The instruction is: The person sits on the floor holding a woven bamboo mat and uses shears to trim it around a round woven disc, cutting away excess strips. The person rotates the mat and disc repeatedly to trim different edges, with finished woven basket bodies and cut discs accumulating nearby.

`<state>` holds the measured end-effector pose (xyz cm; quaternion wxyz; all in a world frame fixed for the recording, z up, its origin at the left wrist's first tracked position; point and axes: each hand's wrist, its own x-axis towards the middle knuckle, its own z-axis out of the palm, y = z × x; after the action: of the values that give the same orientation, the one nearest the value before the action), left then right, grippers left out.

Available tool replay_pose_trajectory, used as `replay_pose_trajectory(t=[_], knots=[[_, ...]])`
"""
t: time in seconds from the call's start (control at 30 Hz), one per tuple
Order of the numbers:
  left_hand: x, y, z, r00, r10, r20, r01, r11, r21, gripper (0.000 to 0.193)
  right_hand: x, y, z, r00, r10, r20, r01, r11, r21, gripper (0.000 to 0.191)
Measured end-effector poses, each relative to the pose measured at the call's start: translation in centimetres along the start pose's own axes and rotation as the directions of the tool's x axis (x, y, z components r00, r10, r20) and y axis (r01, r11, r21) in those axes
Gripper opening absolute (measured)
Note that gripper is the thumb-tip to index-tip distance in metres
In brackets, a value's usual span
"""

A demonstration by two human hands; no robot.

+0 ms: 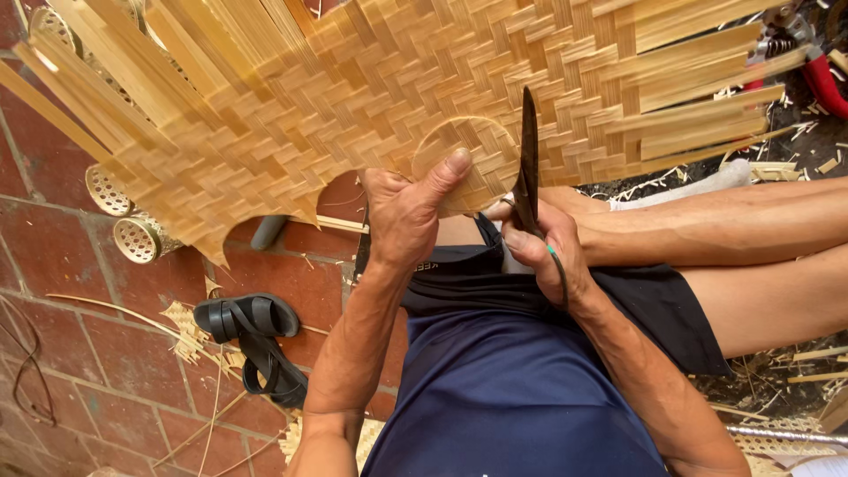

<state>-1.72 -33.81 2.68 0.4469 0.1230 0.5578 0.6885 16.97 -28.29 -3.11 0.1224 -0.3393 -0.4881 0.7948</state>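
the left hand pinches the woven bamboo mat at its edge, thumb pressed flat. the right hand is closed round a dark knife. best to keep the blade clear of that thumb and cut slowly.

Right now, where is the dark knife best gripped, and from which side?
By its handle end, low at the lap, where the right hand wraps it. The knife stands blade-up against the woven bamboo mat, so come from below, clear of the blade.

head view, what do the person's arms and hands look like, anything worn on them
Both arms are bare, with no sleeves, gloves or watch showing. The left hand wears nothing. At the right hand a thin green cord shows by the wrist; whether it is worn is unclear.
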Motion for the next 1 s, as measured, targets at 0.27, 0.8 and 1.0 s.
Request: replay_pose_trajectory(t=[0.27, 0.8, 1.0], knots=[[0.0, 1.0, -0.7, 0.997, -0.052, 0.061, 0.052, 0.999, 0.001, 0.026, -0.1, 0.0, -0.7, 0.995, 0.069, 0.067, -0.069, 0.998, 0.001, 0.051], [0.6, 3.6, -2.6, 0.979, -0.146, 0.143, 0.127, 0.983, 0.133, 0.029, 0.3, -0.8, -1.6, 0.974, 0.165, 0.154, -0.157, 0.986, -0.061, 0.05], [1.0, 3.5, -3.1, 0.962, -0.207, 0.177, 0.194, 0.977, 0.089, 0.029, -0.1, -0.4, -2.1, 0.97, 0.201, 0.139, -0.179, 0.972, -0.153, 0.047]])
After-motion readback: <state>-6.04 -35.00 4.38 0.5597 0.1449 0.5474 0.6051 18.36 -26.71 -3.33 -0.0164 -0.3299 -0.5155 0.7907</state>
